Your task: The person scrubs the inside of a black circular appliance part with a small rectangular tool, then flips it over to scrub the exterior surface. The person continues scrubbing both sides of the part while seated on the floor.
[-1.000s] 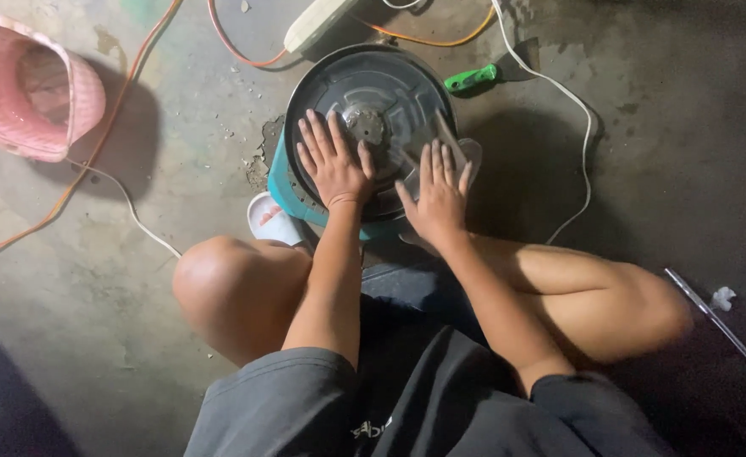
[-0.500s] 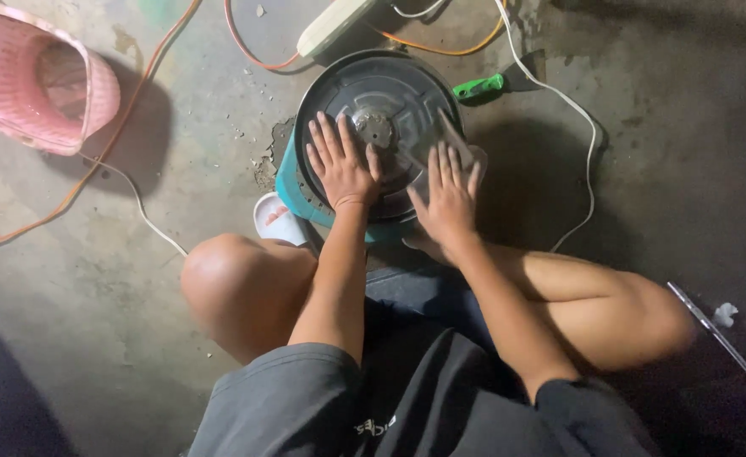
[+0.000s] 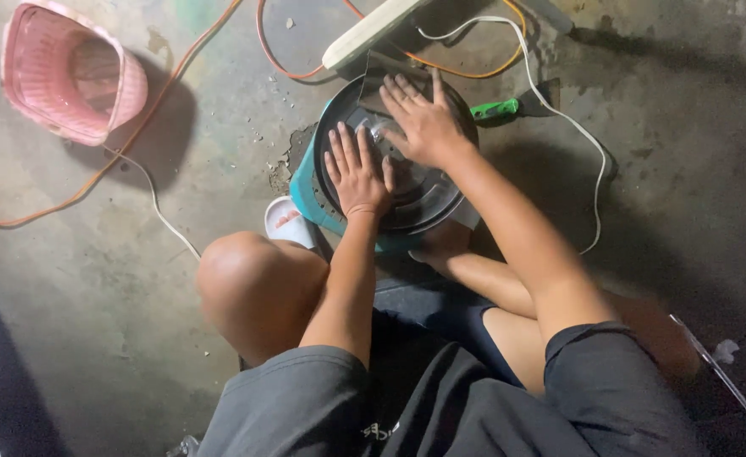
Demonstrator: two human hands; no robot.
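Both of my hands lie flat on the dark round metal plate (image 3: 415, 190) of a teal appliance (image 3: 309, 190) that stands on the concrete floor (image 3: 93, 279) just beyond my knees. My left hand (image 3: 357, 169) rests palm down on the left part of the plate, fingers spread and pointing away from me; it is released, gripping nothing, only pressing on the surface. My right hand (image 3: 423, 123) reaches farther, over the far middle of the plate, fingers also spread and laid flat, covering a small pale fitting at the centre; it too is open and clasps nothing. The two hands are close together, the right thumb near the left fingertips.

I am sitting on the floor in dark shorts, my left knee (image 3: 254, 283) raised on the near left of the appliance, and my foot in a white sandal (image 3: 290, 222) touches its teal side. Beyond the plate a white power strip (image 3: 373, 32) lies slanted, with an orange cable (image 3: 178, 76) looping away to the left and a white cable (image 3: 580, 144) curving down the right side. A green-handled screwdriver (image 3: 495, 108) lies just right of the plate's far edge. Far left, well apart, a pink plastic basket (image 3: 68, 72) lies tipped on its side. At the near right a thin metal rod (image 3: 720, 377) lies on the floor.
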